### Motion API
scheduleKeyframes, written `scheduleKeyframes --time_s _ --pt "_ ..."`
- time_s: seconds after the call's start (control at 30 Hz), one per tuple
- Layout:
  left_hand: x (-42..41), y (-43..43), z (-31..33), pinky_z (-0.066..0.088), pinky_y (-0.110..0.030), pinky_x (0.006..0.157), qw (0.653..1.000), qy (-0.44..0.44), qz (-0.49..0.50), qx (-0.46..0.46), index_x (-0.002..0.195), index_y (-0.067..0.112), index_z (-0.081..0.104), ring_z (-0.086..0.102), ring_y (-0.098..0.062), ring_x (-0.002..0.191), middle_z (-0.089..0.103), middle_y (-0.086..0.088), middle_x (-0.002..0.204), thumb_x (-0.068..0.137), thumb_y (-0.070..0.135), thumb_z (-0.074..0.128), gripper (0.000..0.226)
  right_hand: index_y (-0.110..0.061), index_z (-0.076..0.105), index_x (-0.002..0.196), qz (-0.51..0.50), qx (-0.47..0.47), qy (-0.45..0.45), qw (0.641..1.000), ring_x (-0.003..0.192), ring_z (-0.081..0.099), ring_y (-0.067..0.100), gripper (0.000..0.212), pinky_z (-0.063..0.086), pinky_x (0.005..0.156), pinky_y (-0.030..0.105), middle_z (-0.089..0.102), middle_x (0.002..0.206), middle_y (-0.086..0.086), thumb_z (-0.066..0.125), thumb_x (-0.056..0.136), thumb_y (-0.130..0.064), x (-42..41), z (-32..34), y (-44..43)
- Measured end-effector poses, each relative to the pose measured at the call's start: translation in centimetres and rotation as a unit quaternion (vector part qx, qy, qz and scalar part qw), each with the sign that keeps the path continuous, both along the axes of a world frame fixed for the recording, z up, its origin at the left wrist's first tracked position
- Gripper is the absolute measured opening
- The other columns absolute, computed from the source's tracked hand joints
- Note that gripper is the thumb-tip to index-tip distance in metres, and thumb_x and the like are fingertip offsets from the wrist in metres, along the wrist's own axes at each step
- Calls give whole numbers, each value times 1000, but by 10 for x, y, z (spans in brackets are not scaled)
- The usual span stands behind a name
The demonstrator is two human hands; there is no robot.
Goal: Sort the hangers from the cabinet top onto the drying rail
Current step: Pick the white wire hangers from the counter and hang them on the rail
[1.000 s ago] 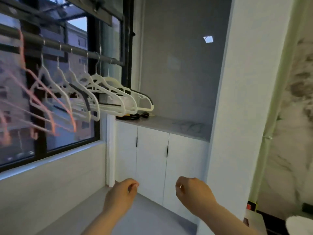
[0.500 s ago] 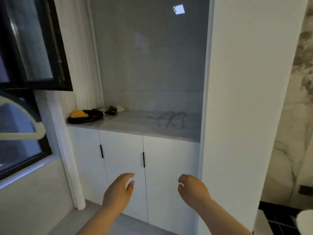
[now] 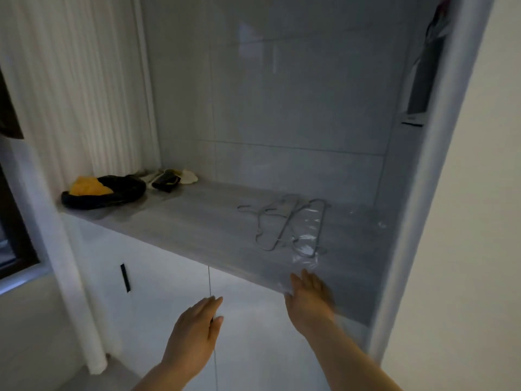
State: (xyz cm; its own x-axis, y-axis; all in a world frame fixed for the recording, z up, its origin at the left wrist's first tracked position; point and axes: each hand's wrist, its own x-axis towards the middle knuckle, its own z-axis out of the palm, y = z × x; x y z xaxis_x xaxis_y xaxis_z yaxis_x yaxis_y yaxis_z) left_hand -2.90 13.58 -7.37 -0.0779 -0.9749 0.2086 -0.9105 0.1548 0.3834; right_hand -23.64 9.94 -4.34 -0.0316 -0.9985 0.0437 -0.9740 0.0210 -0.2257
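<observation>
A few thin grey hangers (image 3: 284, 224) lie flat in a loose pile on the grey cabinet top (image 3: 197, 224), toward its right side, with a clear plastic wrapper (image 3: 306, 241) partly over them. My right hand (image 3: 308, 299) hovers at the cabinet top's front edge, just short of the wrapper, with straight fingers and nothing in it. Lower down, my left hand (image 3: 197, 328) is held in front of the cabinet doors, fingers straight and empty. The drying rail is out of view.
A black bag holding something yellow (image 3: 101, 190) and a small heap of dark and pale items (image 3: 172, 177) sit at the cabinet top's back left. A white pillar (image 3: 434, 176) borders the niche on the right. White doors with a black handle (image 3: 125, 277) are below.
The view has swung away from the window rail to the cabinet and come much closer. Both hands have uncurled and risen; my right hand has reached the cabinet top's front edge.
</observation>
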Motion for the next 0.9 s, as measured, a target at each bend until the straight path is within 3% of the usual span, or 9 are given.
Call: scheduleKeyframes --time_s 0.13,0.27,0.5,0.57,0.6,0.67,0.73,0.9 --pt "-10 -51 -1 22 -17 109 999 35 -15 -9 135 24 40 35 -8 133 38 8 144 96 29 36 40 -20 19 145 -12 -15 -3 1000 143 10 19 50 8 117 34 11 156 4 26 98 -35 -12 -7 -45" --pt "-22 -97 8 39 -24 98 994 95 -16 -53 113 13 64 58 -22 112 63 -6 121 88 16 55 27 -17 24 143 -34 -34 3 999 142 15 18 48 11 116 33 18 155 5 25 98 -33 -13 -19 -65" --pt "-47 -180 26 38 -26 95 998 54 15 -25 124 17 54 52 -24 118 56 -7 131 91 16 43 35 -21 25 144 -41 -72 35 996 141 17 17 49 12 115 32 20 155 3 24 96 -37 -12 -33 -76" --pt "-56 -197 26 35 -27 98 999 43 27 6 129 17 49 47 -25 122 51 -7 135 93 20 40 38 -18 34 141 -55 -71 45 995 139 26 21 49 18 114 34 29 151 8 34 95 -36 -9 -31 -75" --pt "-61 -205 26 34 -29 100 999 24 28 20 131 17 46 45 -26 124 48 -7 137 93 24 39 39 -14 47 133 -65 -83 40 994 132 40 26 48 29 110 38 43 143 13 48 89 -35 -8 -29 -74" --pt "-70 -216 25 32 -32 101 998 -15 36 50 131 15 43 40 -27 126 44 -8 138 94 32 36 41 -10 73 97 -63 -130 43 989 96 67 30 40 54 81 41 70 106 15 77 63 -32 -7 -27 -73" --pt "-78 -225 25 32 -35 101 995 -26 54 77 127 12 45 38 -28 126 44 -10 136 94 41 33 46 -11 76 76 -61 -150 66 985 74 72 26 31 58 62 37 75 84 9 72 52 -31 -6 -26 -71" --pt "-92 -234 28 30 -36 100 990 -56 90 95 126 8 47 36 -28 125 43 -10 134 92 36 36 45 -13 76 73 -66 -142 80 984 73 72 24 35 58 60 36 75 82 8 62 49 -34 -6 -25 -74"
